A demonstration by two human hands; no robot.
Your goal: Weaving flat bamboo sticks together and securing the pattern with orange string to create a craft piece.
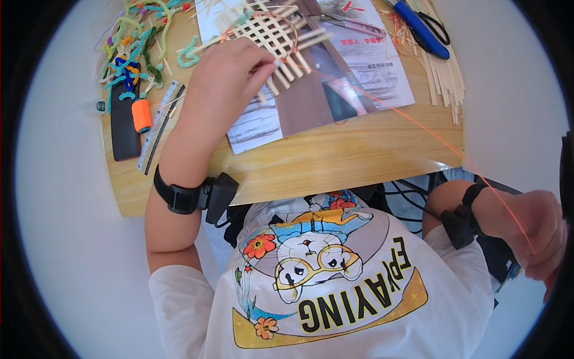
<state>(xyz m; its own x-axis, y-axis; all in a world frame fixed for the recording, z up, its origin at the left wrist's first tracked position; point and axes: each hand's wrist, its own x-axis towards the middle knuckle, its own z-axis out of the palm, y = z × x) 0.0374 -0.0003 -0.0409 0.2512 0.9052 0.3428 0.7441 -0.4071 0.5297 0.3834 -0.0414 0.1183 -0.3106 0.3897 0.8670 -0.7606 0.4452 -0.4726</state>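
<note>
A small woven lattice of pale bamboo strips (266, 33) is held down on the printed paper sheet (311, 66) at the far middle of the wooden table (335, 161). It is pinched at its near edge by the left hand (224, 75), fingers closed together on the strips. An orange thread (412, 119) runs taut from the lattice to the right hand (535, 236), pulled well off the table's right side; its fingers are curled around the thread, though the exact grip cannot be told. The weave looks partly done: a few rows are crossed, strip ends still stick out loose, binding appears underway. More loose bamboo strips (445, 78) and blue-handled scissors (424, 27) lie at far right. At left an orange thread spool (142, 115), a ruler (160, 125), a black case (124, 128) and coloured pipe cleaners (140, 42) are seen. Nothing is seen blocking the thread's line.
</note>
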